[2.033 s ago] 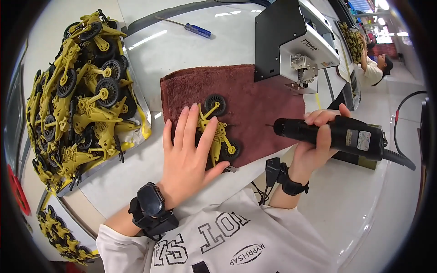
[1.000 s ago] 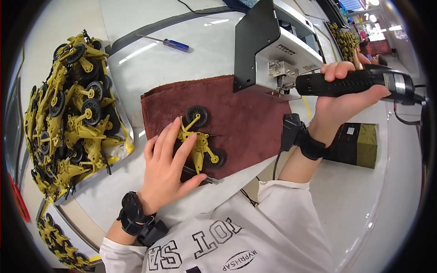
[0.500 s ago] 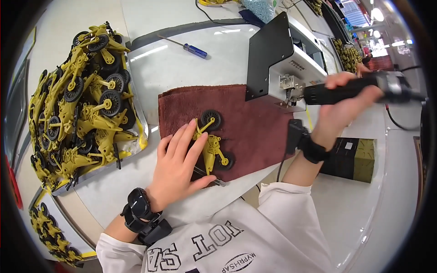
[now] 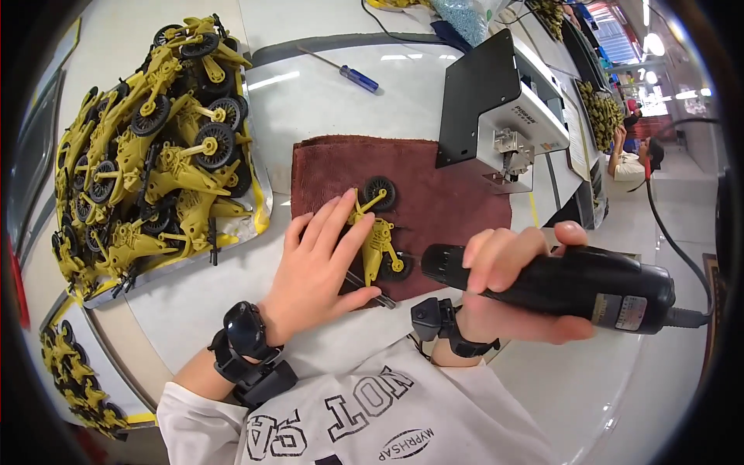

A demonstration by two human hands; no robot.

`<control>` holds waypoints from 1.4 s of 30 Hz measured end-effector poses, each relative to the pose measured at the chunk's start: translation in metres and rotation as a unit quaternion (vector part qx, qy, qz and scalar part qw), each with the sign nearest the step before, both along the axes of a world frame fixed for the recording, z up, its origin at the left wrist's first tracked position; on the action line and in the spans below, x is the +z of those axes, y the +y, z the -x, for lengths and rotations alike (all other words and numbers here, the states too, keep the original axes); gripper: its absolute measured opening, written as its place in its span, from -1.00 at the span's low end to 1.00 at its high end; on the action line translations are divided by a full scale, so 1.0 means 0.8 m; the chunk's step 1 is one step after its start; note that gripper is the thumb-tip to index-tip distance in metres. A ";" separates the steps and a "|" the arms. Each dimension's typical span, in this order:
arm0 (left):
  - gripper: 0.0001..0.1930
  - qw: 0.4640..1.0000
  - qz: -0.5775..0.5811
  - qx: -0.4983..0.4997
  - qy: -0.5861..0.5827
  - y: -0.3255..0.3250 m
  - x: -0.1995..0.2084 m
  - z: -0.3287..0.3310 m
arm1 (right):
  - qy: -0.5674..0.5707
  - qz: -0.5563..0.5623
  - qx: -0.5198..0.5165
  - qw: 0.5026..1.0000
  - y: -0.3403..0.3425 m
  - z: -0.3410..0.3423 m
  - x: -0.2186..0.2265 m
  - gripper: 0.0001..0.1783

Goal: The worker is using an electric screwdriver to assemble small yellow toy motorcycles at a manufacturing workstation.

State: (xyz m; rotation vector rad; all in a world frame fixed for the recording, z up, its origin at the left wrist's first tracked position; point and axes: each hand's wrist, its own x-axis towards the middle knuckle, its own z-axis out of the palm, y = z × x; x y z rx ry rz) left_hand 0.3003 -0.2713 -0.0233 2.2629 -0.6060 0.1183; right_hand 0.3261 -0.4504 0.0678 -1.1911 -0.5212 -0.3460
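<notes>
Screwdriving is being set up: the yellow toy motorcycle is pinned flat on the maroon cloth by the spread left hand, while the black electric screwdriver is gripped tight in the right hand. Precise tip alignment is judged needed next.

toy motorcycle: yellow, black wheels | cloth: maroon | electric screwdriver: black
</notes>
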 end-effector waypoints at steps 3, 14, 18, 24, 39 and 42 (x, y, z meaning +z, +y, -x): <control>-0.25 1.000 -0.015 0.003 -0.011 0.002 -0.001 0.004 | 0.009 0.018 0.016 1.000 0.010 -0.007 -0.001 -0.02; -0.42 1.000 -0.005 -0.010 -0.016 0.003 -0.003 0.003 | 0.008 0.057 0.059 0.997 0.019 -0.037 -0.017 0.00; -0.42 1.000 -0.009 -0.008 -0.004 0.003 -0.003 0.000 | 0.044 0.099 0.077 0.991 0.022 -0.045 -0.015 -0.01; -0.43 1.000 -0.021 -0.010 -0.006 0.001 -0.005 0.000 | 0.021 0.093 0.110 0.989 0.016 -0.046 -0.021 -0.14; -0.48 0.995 -0.102 -0.014 -0.017 -0.002 0.002 -0.002 | 0.010 0.100 0.213 0.972 0.001 -0.051 -0.020 -0.14; -0.50 0.995 -0.097 -0.004 -0.015 -0.005 0.001 0.002 | -0.088 0.065 0.059 0.992 -0.028 -0.050 0.033 -0.20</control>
